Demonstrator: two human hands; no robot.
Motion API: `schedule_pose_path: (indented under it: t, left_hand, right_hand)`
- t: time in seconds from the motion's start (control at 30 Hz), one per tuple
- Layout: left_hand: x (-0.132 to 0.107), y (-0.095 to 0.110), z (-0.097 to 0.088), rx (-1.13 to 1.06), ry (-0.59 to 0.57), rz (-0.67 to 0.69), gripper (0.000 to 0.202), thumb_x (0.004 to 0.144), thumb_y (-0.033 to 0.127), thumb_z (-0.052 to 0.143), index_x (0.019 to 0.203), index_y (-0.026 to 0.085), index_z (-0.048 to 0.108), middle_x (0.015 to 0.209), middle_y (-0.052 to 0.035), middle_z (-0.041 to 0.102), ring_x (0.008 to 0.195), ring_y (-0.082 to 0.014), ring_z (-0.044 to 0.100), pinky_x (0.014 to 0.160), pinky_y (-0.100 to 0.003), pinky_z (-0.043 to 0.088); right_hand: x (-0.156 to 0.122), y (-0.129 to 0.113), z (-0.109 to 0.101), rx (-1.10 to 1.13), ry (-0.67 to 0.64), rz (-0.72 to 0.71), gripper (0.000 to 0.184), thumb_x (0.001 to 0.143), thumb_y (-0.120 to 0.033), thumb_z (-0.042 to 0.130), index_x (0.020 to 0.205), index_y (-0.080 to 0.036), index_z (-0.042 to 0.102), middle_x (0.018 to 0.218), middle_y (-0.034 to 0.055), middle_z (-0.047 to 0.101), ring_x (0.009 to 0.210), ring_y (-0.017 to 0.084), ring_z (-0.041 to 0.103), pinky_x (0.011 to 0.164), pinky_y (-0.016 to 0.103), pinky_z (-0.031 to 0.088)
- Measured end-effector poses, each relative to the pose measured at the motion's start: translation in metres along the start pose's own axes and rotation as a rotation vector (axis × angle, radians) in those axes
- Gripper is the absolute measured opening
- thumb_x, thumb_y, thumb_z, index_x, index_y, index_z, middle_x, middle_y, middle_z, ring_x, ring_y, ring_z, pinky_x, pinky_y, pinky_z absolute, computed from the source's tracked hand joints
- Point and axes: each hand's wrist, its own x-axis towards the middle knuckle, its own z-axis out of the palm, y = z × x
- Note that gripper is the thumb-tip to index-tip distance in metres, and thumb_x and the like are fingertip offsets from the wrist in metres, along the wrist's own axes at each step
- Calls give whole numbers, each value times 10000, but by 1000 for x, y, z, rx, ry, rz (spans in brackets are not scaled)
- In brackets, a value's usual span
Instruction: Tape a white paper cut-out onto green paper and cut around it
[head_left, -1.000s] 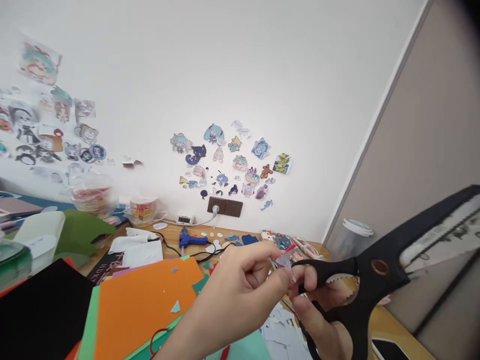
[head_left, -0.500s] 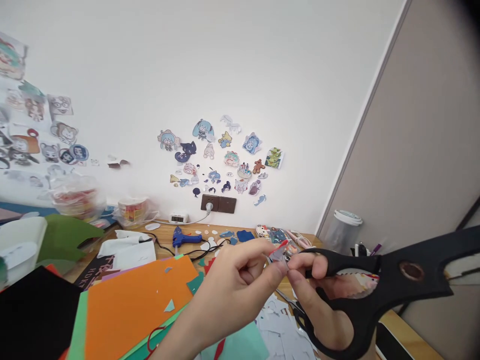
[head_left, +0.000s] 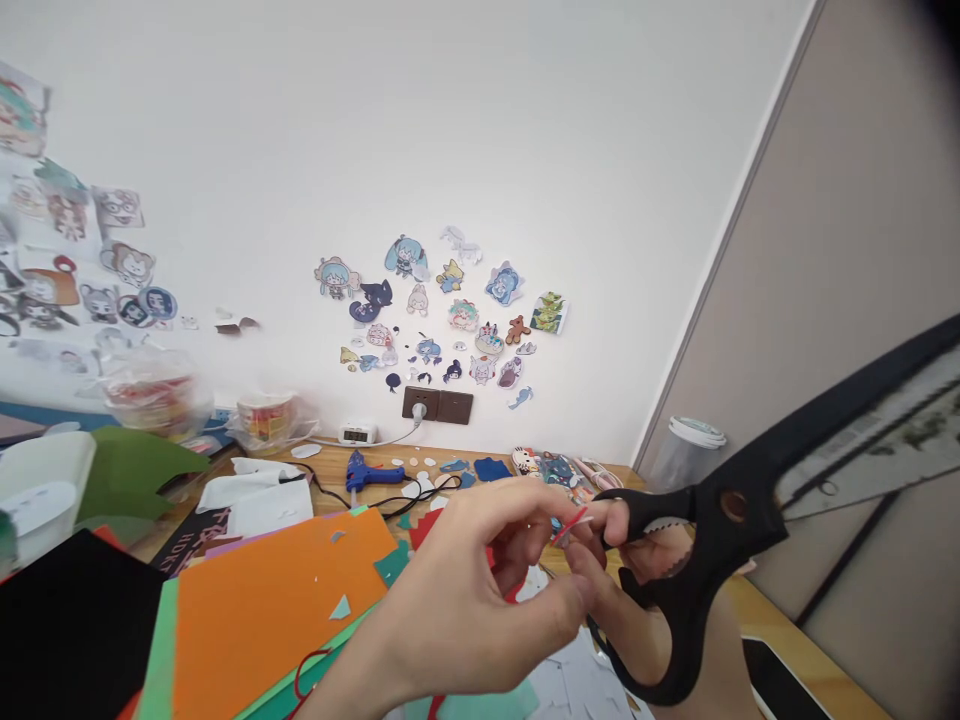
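My left hand is at the middle front, its thumb and index finger apart and the other fingers curled. Just off its fingertips is a small red and white scrap of paper, which seems to be pinched by the thumb and finger of my right hand. Hooked over that right hand are big black-handled scissors, their blades parted and pointing up to the right. Whether my left fingers touch the scrap is hard to see.
An orange sheet tops a stack of coloured sheets at left. A blue glue gun with a black cord lies behind. White paper scraps spread under my hands. A phone lies at right, a lidded plastic tub behind.
My left thumb has come away from the scrap and dropped lower. The scrap has turned. The scissors have swung so that their blades point higher, and more blade shows.
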Motion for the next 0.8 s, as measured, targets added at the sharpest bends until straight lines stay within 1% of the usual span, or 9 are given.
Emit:
schedule_pose_path:
  t: [0.1,0.23,0.3,0.37,0.43,0.53,0.63,0.73,0.8]
  left_hand:
    - [0,0,-1,38,31,-9,46,757,172,538,750,210,563,617,48,418,555,-98,386,497,-217,313]
    - [3,-2,-4,35,65,-123,78,786,183,504,724,197,549,614,43,475,523,-83,407,474,-190,324]
    - [4,-2,-6,28,47,-168,72,787,197,510,735,196,559,639,37,515,512,-79,429,469,-185,337]
    - [4,-1,-7,20,24,-198,78,791,219,517,740,196,572,663,28,551,534,-87,472,489,-189,368]
    - [4,0,-7,3,11,-209,87,795,240,527,757,197,592,673,20,578,577,-104,517,524,-199,399]
    - [4,0,-6,-40,-17,-225,102,798,247,533,774,190,614,656,12,608,596,-117,545,546,-209,413]
    - [7,-2,-5,-82,-44,-274,125,801,245,523,747,176,612,637,3,610,584,-123,541,546,-221,408]
    - [9,-4,-7,-141,39,-313,131,799,258,538,729,165,597,642,1,585,604,-125,526,552,-226,399]
    - [10,-5,-10,-204,110,-309,143,807,273,552,723,160,580,618,10,568,595,-116,513,556,-220,398]
  right_hand:
    - [-1,5,2,31,-11,12,224,773,-230,573,718,-233,356,693,-6,573,548,128,480,437,229,386]
    - [4,12,-2,54,-60,-24,250,765,-154,576,733,-232,340,670,-24,552,513,115,485,416,217,373]
    - [6,13,-5,48,-91,-72,240,783,-127,550,746,-231,337,684,-29,558,550,114,511,477,225,413]
    - [7,12,-6,60,-66,-119,225,800,-136,534,763,-232,334,692,-33,560,581,117,517,543,246,440]
    - [7,10,-4,96,-76,-137,218,809,-151,535,766,-230,336,692,-32,561,584,118,517,551,251,444]
    - [6,5,1,175,-45,-65,221,813,-181,552,753,-226,344,692,-29,551,553,105,497,489,221,420]
    - [5,6,1,207,14,-6,232,832,-232,555,752,-229,337,695,-28,546,545,103,494,481,212,418]
    - [7,13,-7,111,-111,-81,213,838,-298,570,781,-234,375,781,-3,590,606,125,535,564,239,454]
    - [7,19,-12,52,-179,-117,245,809,-425,593,835,-239,436,828,21,586,680,158,548,637,271,466]
